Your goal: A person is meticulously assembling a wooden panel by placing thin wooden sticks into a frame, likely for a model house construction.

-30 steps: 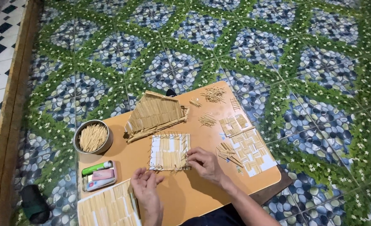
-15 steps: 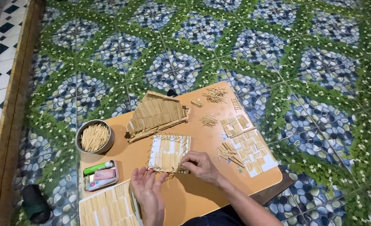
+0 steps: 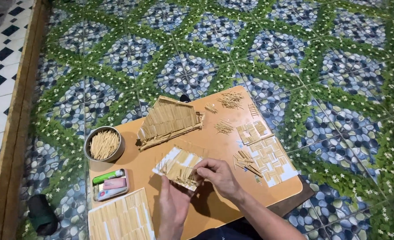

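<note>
Stick panel (image 3: pixel 178 165) on white paper, lifted just above tabletop (image 3: pixel 215 146) centre. Left hand (image 3: pixel 174 205) grips its near edge from below; right hand (image 3: pixel 218 176) pinches its right side. Stick roof (image 3: pixel 168 121) behind.

The board (image 3: pixel 215 142) is smooth matt wood; the panel (image 3: pixel 179 165) and roof (image 3: pixel 168 121) are pale wooden sticks; the tin (image 3: pixel 104 144) is dull metal; the floor (image 3: pixel 259 40) is glossy.

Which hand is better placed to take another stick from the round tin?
Probably the left hand: the round tin lies on its side, while the right hand pinches the small stick panel.
</note>
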